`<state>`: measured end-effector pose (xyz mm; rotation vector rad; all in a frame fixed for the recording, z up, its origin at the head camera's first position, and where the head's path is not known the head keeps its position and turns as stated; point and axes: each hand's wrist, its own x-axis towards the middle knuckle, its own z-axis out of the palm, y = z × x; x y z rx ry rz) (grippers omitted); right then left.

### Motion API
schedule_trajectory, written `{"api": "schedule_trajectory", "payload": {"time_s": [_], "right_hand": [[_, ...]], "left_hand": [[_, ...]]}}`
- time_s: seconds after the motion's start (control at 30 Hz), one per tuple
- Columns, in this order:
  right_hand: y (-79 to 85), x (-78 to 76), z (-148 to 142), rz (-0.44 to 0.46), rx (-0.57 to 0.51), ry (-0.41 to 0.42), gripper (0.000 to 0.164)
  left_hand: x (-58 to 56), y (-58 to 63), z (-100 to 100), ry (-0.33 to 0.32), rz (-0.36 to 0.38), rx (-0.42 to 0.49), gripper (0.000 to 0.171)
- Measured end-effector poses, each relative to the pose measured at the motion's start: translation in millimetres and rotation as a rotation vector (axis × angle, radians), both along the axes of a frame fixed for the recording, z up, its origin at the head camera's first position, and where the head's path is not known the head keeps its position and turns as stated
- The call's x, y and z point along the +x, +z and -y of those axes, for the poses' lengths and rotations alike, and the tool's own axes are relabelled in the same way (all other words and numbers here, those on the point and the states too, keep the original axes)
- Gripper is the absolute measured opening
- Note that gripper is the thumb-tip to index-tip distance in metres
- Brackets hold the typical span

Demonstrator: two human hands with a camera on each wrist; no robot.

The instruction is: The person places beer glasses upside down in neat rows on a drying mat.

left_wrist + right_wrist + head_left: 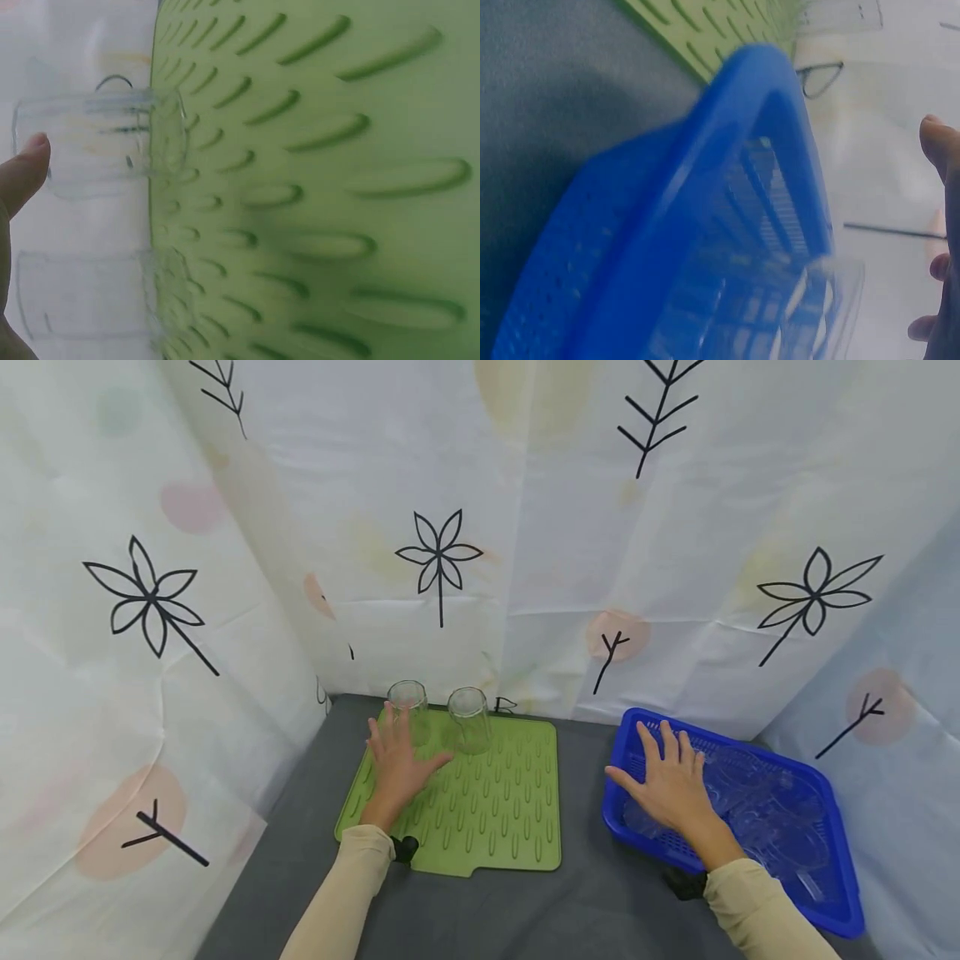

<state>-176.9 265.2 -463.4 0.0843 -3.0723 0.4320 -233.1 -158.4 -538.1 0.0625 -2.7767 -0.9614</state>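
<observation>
Two clear drinking glasses stand along the back of a green ribbed drying mat (517, 827): a left glass (408, 693) and a right glass (469, 722). My left hand (399, 768) is over the mat with fingers spread, overlapping the left glass in the head view. Both glasses also show in the left wrist view, with the thumb (34, 161) in front of one of them. Above the near left part of a blue plastic basket (840, 860) is my right hand (675, 785), fingers spread and holding nothing. Several clear glasses (780, 818) lie inside the basket.
A dark grey cloth (585, 893) covers the table under mat and basket. White patterned curtains (555, 568) hang close behind and on both sides. The basket's raised rim (682, 172) stands well above the tabletop in the right wrist view.
</observation>
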Motion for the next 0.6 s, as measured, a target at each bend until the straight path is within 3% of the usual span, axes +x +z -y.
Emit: {"api": "schedule_trajectory", "payload": {"time_s": [0.27,0.6], "right_hand": [[7.3,1.1,-25,0.019,-0.034,-0.025,0.104],[3.2,-7.8,-44,0.035,-0.021,-0.022,0.105]], "left_hand": [[14.4,-19.5,26,0.058,0.074,0.065,0.131],[18.3,-44.7,50,0.062,0.251,0.067,0.132]]}}
